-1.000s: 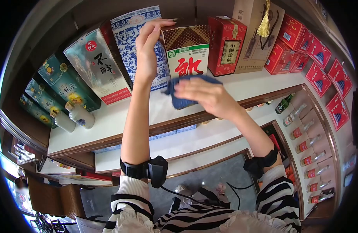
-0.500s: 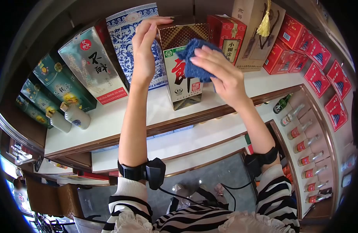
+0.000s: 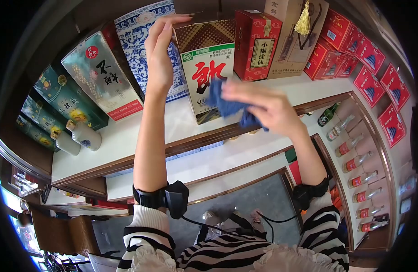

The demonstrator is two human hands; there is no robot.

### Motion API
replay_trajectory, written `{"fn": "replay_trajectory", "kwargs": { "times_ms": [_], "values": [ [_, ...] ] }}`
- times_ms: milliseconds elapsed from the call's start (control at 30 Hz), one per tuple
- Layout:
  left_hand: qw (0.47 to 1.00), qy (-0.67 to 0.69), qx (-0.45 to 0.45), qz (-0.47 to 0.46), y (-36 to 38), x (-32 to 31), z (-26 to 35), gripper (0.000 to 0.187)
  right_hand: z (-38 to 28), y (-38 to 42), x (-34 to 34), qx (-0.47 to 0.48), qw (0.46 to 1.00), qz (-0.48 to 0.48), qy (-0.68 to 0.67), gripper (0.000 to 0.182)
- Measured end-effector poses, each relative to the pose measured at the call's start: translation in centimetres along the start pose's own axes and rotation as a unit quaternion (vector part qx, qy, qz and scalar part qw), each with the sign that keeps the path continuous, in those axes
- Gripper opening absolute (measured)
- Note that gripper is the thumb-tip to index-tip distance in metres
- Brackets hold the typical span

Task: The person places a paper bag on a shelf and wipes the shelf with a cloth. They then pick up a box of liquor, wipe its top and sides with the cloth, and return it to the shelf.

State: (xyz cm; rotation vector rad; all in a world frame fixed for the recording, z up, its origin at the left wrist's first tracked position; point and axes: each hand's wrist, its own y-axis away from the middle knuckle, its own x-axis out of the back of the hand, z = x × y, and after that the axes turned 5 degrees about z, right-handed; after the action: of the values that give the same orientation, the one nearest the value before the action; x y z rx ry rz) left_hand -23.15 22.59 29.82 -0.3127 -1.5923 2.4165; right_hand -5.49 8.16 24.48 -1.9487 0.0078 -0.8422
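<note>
A white and brown liquor box [image 3: 208,52] with large red lettering stands on the white shelf [image 3: 172,131]. My left hand [image 3: 161,52] rests against its upper left edge, fingers reaching over the top corner; the box stays on the shelf. In my right hand [image 3: 270,106] a blue cloth [image 3: 227,105] is gripped, blurred by motion, over the lower right front of the box. To the left of the box is a blue and white patterned box [image 3: 143,36], partly hidden by my left hand. A red box [image 3: 258,43] stands just to its right.
A silver box [image 3: 102,72], green boxes [image 3: 70,97] and two small pale bottles [image 3: 86,136] occupy the left of the shelf. A paper bag [image 3: 293,41] with a gold tassel and red boxes [image 3: 327,56] are at right. Glass bottles [image 3: 361,179] line a lower shelf.
My right hand and the cloth have moved down from the box's upper right to its lower right, uncovering the lettering. My left hand keeps its place at the box's upper left edge.
</note>
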Motion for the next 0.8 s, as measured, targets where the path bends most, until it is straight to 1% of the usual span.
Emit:
{"fn": "replay_trajectory", "kwargs": {
  "times_ms": [33, 67, 100, 133, 200, 267, 300, 367, 400, 433, 533, 567, 633, 667, 733, 767, 800],
  "values": [
    [1.000, 0.000, 0.000, 0.001, 0.0, 0.0, 0.0, 0.032, -0.4, -1.2, 0.5, 0.000, 1.000, -0.001, 0.000, 0.048],
    [1.000, 0.001, -0.001, 0.001, 0.0, 0.0, 0.0, 0.032, -0.5, -2.7, 0.9, 0.076, 0.992, 0.083, 0.063, 0.044],
    [1.000, 0.002, -0.001, 0.000, 0.0, 0.0, 0.0, 0.032, -0.2, -3.8, 0.9, 0.150, 0.967, 0.166, 0.124, 0.039],
    [1.000, 0.001, 0.001, 0.000, 0.0, 0.0, -0.1, 0.032, 0.3, -4.6, 0.3, 0.149, 0.967, 0.166, 0.123, 0.039],
    [1.000, -0.007, -0.027, -0.004, -0.1, 0.1, -0.3, 0.032, 1.6, -5.5, -1.5, 0.196, 0.948, 0.188, 0.169, 0.041],
    [1.000, 0.006, -0.006, 0.000, 0.0, 0.2, -0.2, 0.031, 2.6, -4.7, -3.0, 0.192, 0.944, 0.199, 0.180, 0.041],
    [1.000, 0.019, 0.011, 0.003, 0.0, 0.2, -0.1, 0.031, 2.3, -3.8, -3.6, 0.165, 0.958, 0.175, 0.159, 0.041],
    [1.000, 0.009, 0.006, 0.005, 0.1, 0.1, -0.2, 0.031, 2.1, -1.6, -4.7, 0.114, 0.979, 0.107, 0.132, 0.039],
    [1.000, 0.000, -0.001, 0.003, 0.0, 0.1, -0.1, 0.030, 2.2, -0.3, -5.1, 0.104, 0.983, 0.067, 0.134, 0.040],
    [1.000, 0.019, -0.003, 0.003, 0.0, 0.0, -0.1, 0.030, 2.6, 0.9, -5.5, 0.088, 0.990, 0.036, 0.103, 0.043],
    [1.000, -0.006, -0.009, 0.002, 0.0, 0.0, 0.0, 0.030, 2.3, 2.8, -5.1, -0.029, 0.997, -0.072, 0.002, 0.045],
    [1.000, -0.012, -0.008, 0.005, 0.1, 0.0, 0.1, 0.031, 1.9, 2.5, -4.5, -0.023, 0.997, -0.071, 0.004, 0.045],
    [1.000, -0.026, -0.008, 0.009, 0.1, -0.1, 0.3, 0.031, 0.3, 1.1, -2.8, -0.097, 0.987, -0.072, -0.106, 0.048],
    [1.000, -0.026, -0.014, 0.008, 0.0, -0.1, 0.3, 0.031, -0.7, 0.0, -2.2, -0.077, 0.991, -0.034, -0.102, 0.049],
    [0.999, -0.030, -0.013, 0.013, 0.0, -0.1, 0.1, 0.032, -2.0, -2.7, -1.2, 0.042, 0.997, 0.065, -0.027, 0.048],
    [0.999, -0.038, -0.018, 0.008, 0.0, 0.0, 0.1, 0.033, -2.2, -4.1, -0.9, 0.046, 0.996, 0.065, -0.027, 0.048],
    [0.999, -0.044, -0.012, 0.008, 0.0, 0.0, 0.3, 0.034, -2.2, -5.6, -0.7, 0.111, 0.986, 0.121, 0.037, 0.044]
  ]
}}
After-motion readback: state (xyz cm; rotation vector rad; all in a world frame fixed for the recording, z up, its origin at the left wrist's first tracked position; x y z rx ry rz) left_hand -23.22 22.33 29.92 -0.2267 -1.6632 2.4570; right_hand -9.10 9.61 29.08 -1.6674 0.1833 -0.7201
